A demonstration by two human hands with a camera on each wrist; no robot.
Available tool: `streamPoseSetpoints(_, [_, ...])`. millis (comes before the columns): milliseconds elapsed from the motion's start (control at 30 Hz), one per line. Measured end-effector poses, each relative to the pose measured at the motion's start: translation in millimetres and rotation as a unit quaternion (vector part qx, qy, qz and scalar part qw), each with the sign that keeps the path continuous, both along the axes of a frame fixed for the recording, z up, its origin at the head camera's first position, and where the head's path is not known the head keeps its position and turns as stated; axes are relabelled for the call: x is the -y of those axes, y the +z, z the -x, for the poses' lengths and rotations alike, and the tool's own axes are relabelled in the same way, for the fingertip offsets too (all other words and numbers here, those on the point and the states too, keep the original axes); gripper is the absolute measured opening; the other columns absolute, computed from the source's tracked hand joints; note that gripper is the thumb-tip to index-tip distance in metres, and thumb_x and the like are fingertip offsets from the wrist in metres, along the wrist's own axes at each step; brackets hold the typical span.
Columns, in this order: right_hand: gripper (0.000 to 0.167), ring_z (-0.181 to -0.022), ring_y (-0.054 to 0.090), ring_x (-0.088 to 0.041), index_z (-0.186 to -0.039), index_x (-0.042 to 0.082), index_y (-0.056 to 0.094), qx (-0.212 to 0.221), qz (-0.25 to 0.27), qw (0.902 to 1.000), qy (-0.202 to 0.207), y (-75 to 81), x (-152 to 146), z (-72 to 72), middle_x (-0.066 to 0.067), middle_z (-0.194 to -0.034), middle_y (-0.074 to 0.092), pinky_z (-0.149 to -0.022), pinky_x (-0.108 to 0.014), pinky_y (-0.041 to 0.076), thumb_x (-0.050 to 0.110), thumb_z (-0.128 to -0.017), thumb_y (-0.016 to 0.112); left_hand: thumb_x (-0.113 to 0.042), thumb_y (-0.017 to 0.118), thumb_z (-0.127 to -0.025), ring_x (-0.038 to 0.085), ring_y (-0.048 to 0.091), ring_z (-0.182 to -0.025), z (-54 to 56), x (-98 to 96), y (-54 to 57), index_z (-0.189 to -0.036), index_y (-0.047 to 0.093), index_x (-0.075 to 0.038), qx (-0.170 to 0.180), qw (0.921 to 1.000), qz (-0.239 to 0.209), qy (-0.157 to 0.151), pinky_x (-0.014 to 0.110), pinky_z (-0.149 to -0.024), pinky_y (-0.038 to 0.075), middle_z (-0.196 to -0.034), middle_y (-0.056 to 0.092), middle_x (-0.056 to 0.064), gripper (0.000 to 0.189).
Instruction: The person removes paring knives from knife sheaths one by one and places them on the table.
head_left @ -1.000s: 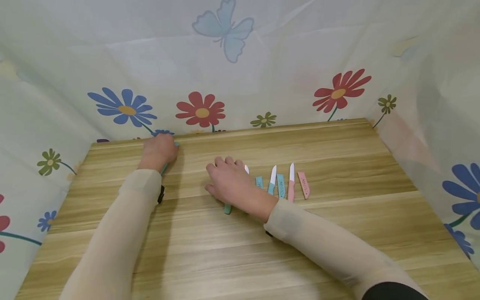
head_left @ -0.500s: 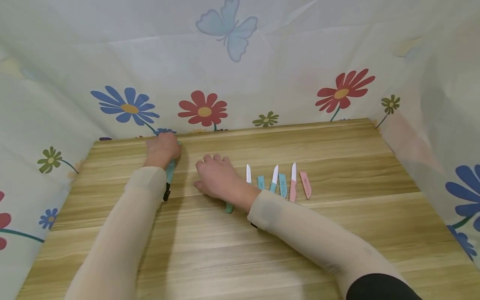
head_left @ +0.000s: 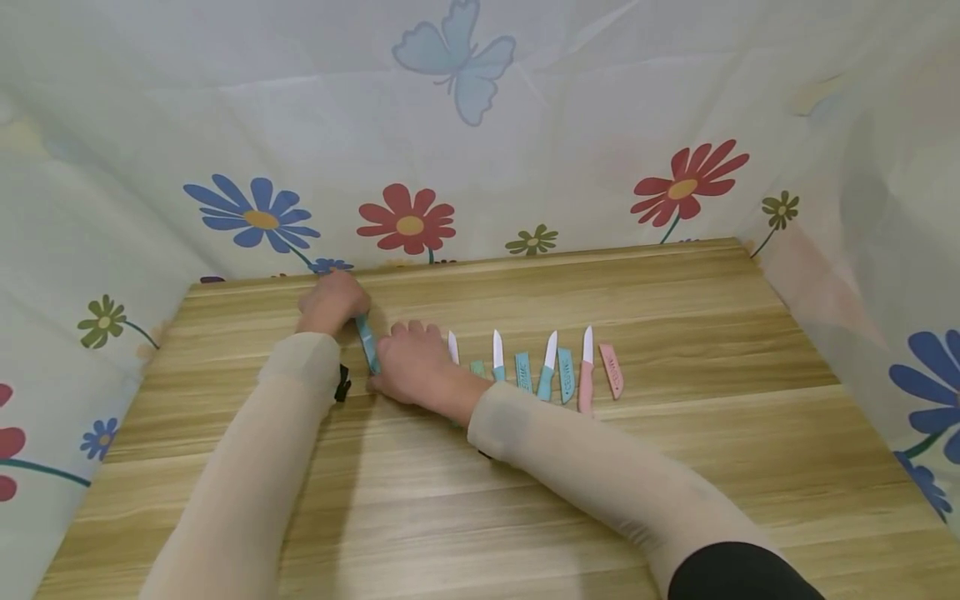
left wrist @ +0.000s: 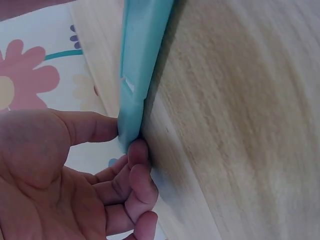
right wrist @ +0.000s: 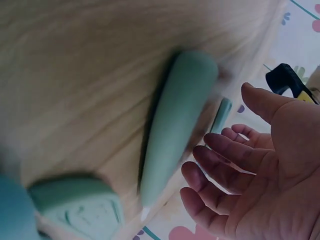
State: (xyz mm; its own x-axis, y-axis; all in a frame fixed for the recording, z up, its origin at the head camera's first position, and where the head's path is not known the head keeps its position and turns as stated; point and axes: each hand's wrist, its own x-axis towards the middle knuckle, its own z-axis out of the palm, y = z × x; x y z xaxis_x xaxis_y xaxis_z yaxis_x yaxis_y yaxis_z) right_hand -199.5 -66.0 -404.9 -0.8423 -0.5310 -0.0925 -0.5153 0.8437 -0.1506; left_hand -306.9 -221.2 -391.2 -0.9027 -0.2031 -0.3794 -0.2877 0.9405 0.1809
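My left hand (head_left: pixel 333 302) pinches one end of a turquoise sheathed knife (head_left: pixel 367 342) between thumb and fingertips near the table's back edge. A white sliver shows partway along this knife (left wrist: pixel 142 55) in the left wrist view. Close to its other end is my right hand (head_left: pixel 412 362), fingers loosely bent. In the right wrist view, nothing sits between that hand's fingers; a green knife handle (right wrist: pixel 177 125) and a green sheath (right wrist: pixel 90 207) lie on the table beside it. From the head, the right hand and forearm hide most of the green knife.
Right of my right hand, a row holds blue-handled knives (head_left: pixel 550 367), blue sheaths (head_left: pixel 566 375), a pink-handled knife (head_left: pixel 587 379) and a pink sheath (head_left: pixel 611 371). The blades are bare and point to the back. A flowered sheet (head_left: pixel 570 125) hangs behind the wooden table (head_left: pixel 675 317).
My right hand has moved left, off the green knife's blade, toward the turquoise knife. My left hand has shifted slightly right, and the knife it pinches has swung out into view.
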Motion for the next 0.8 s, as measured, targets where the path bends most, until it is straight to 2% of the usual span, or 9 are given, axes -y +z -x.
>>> streamPoseSetpoints(67, [0.040,-0.103,0.056,-0.024,-0.099,0.020,0.072,-0.002,-0.001,1.0000,-0.002,-2.0,2.1,0.0,-0.002,-0.110,0.063,-0.088,-0.044,0.047,0.060,-0.096,0.071,-0.019,0.050,-0.094,0.038,0.057,-0.099,-1.0,-0.8,0.6,-0.160,0.017,0.017,-0.002,1.0000,-0.003,0.003,0.061,-0.097,0.046,-0.129,0.059,0.027,0.082])
streamPoseSetpoints(100, [0.040,-0.103,0.056,-0.024,-0.101,0.019,0.072,-0.004,-0.002,1.0000,-0.002,-3.0,2.8,0.3,-0.002,-0.109,0.063,-0.088,-0.043,0.047,0.058,-0.096,0.071,-0.019,0.050,-0.094,0.037,0.057,-0.097,-1.7,-1.3,0.8,-0.159,0.024,0.016,-0.002,1.0000,-0.004,0.006,0.060,-0.096,0.047,-0.126,0.060,0.025,0.078])
streamPoseSetpoints(233, [0.027,-0.096,0.055,-0.022,-0.097,0.019,0.069,-0.006,-0.003,1.0000,0.005,-3.7,3.6,1.1,-0.001,-0.102,0.061,-0.081,-0.040,0.045,0.046,-0.099,0.071,-0.016,0.050,-0.093,0.036,0.056,-0.093,-6.1,-4.6,3.6,-0.153,0.036,0.016,-0.008,0.9998,-0.010,0.013,0.057,-0.094,0.046,-0.116,0.060,0.023,0.069])
streamPoseSetpoints(300, [0.022,-0.092,0.054,-0.021,-0.091,0.019,0.066,-0.008,-0.003,0.9999,0.009,-3.5,3.3,1.6,0.000,-0.098,0.059,-0.078,-0.038,0.044,0.039,-0.101,0.069,-0.015,0.049,-0.093,0.035,0.056,-0.093,-7.4,-5.8,4.7,-0.145,0.047,0.013,-0.006,0.9998,-0.011,0.017,0.056,-0.094,0.045,-0.113,0.060,0.022,0.060])
streamPoseSetpoints(500, [0.020,-0.083,0.052,-0.019,-0.085,0.019,0.064,-0.007,0.000,0.9999,0.015,-3.5,2.1,1.9,0.000,-0.090,0.058,-0.074,-0.037,0.043,0.029,-0.103,0.064,-0.017,0.048,-0.093,0.032,0.054,-0.091,-7.3,-4.0,3.1,-0.117,0.063,0.006,0.000,0.9995,-0.018,0.027,0.053,-0.092,0.044,-0.112,0.059,0.019,0.037])
streamPoseSetpoints(567, [0.020,-0.081,0.052,-0.018,-0.085,0.018,0.064,-0.008,0.002,0.9999,0.014,-3.8,1.6,2.3,0.000,-0.089,0.058,-0.073,-0.037,0.043,0.028,-0.102,0.065,-0.018,0.049,-0.092,0.032,0.054,-0.091,-7.7,-2.0,2.0,-0.117,0.064,0.006,-0.007,0.9993,-0.021,0.029,0.051,-0.088,0.044,-0.113,0.060,0.020,0.037])
streamPoseSetpoints(633, [0.021,-0.080,0.052,-0.018,-0.083,0.018,0.065,-0.010,0.005,0.9999,0.013,-3.6,0.8,2.9,0.000,-0.088,0.058,-0.072,-0.036,0.042,0.028,-0.101,0.065,-0.019,0.051,-0.092,0.032,0.054,-0.090,-8.6,0.5,1.4,-0.126,0.063,0.009,-0.018,0.9988,-0.030,0.033,0.048,-0.082,0.045,-0.118,0.058,0.021,0.046])
streamPoseSetpoints(700, [0.021,-0.079,0.053,-0.018,-0.083,0.018,0.065,-0.016,0.004,0.9998,0.011,-2.7,-1.0,3.5,0.001,-0.087,0.058,-0.071,-0.036,0.043,0.030,-0.100,0.067,-0.021,0.054,-0.091,0.032,0.054,-0.087,-10.3,2.7,2.0,-0.127,0.062,0.011,-0.034,0.9981,-0.039,0.035,0.043,-0.075,0.046,-0.119,0.058,0.023,0.049])
streamPoseSetpoints(800, [0.022,-0.077,0.054,-0.018,-0.083,0.017,0.065,-0.028,0.003,0.9995,0.010,0.0,-5.5,4.7,0.001,-0.086,0.059,-0.070,-0.036,0.045,0.033,-0.099,0.069,-0.023,0.056,-0.091,0.032,0.055,-0.082,-13.2,5.7,3.9,-0.114,0.066,0.010,-0.062,0.9958,-0.059,0.032,0.038,-0.065,0.046,-0.113,0.059,0.024,0.042])
